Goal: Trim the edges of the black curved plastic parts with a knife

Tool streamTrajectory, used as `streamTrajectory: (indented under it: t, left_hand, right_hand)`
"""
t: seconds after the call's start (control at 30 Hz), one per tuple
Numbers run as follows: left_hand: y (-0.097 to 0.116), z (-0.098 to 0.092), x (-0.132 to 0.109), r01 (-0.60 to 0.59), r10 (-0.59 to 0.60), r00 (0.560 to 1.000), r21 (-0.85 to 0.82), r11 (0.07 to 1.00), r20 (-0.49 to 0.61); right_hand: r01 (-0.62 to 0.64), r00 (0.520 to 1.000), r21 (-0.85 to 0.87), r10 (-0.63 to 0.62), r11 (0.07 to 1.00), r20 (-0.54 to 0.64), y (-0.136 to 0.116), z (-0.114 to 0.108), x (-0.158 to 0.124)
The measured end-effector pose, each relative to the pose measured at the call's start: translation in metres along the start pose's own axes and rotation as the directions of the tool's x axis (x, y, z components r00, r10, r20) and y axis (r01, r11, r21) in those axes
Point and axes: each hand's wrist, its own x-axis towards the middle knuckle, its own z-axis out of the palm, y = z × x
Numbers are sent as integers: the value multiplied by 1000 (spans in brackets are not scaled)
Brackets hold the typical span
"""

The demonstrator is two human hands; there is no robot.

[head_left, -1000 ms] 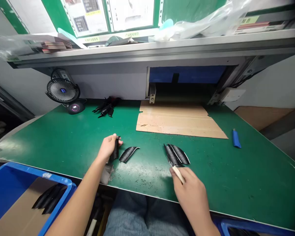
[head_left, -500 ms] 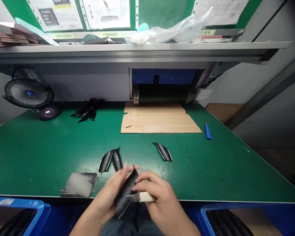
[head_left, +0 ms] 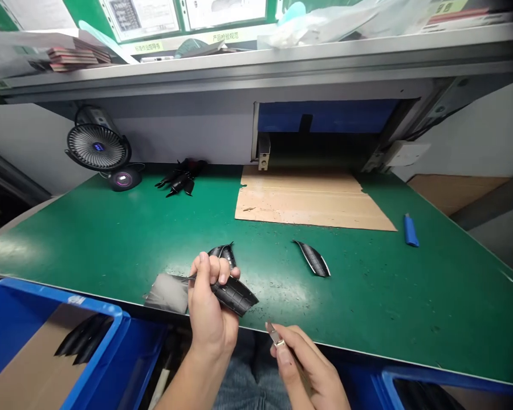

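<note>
My left hand (head_left: 214,302) is closed around a curved black plastic piece (head_left: 236,295) with a ribbed, grid-like inner face, held above the table's front edge. In my right hand (head_left: 310,364) is a small knife (head_left: 276,335) with a short metal blade, pointing up and left, apart from the piece. Behind my left hand lie similar curved black pieces (head_left: 227,254), partly hidden by my fingers. Another curved black piece (head_left: 313,259) rests alone on the green table, farther right. A grey flat pad (head_left: 167,293) sits at the table edge, left of my left hand.
A blue bin (head_left: 111,310) with black pieces stands at lower left, another blue bin (head_left: 389,381) at lower right. On the green table (head_left: 376,296) are a cardboard sheet (head_left: 308,199), a blue-handled tool (head_left: 410,230), a fan (head_left: 98,147) and a black pile (head_left: 182,177). Dark scraps dot the surface.
My left hand has turned and moved up with the black piece. The knife in my right hand has come away from it, down and right. The view has swung left.
</note>
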Motion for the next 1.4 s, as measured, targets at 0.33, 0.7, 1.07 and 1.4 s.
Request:
streamTrajectory:
  t: [0.33,0.7,1.07,1.4]
  left_hand:
    - [11,4,-14,-60,66,995,-85,995,69]
    - [12,-4,-23,-72,80,974,-45,996,212]
    - [9,-6,-24,-81,84,979,-20,996,188]
    - [6,-3,-26,-83,83,982,-5,997,168]
  right_hand:
    - [-375,883,292,244,880,400,-8,14,20]
    - [-515,782,339,269,787,562,-23,11,31]
    - [-307,894,147,232,940,384,-26,12,30]
    - [-56,942,-127,95,990,322,-21,10,30]
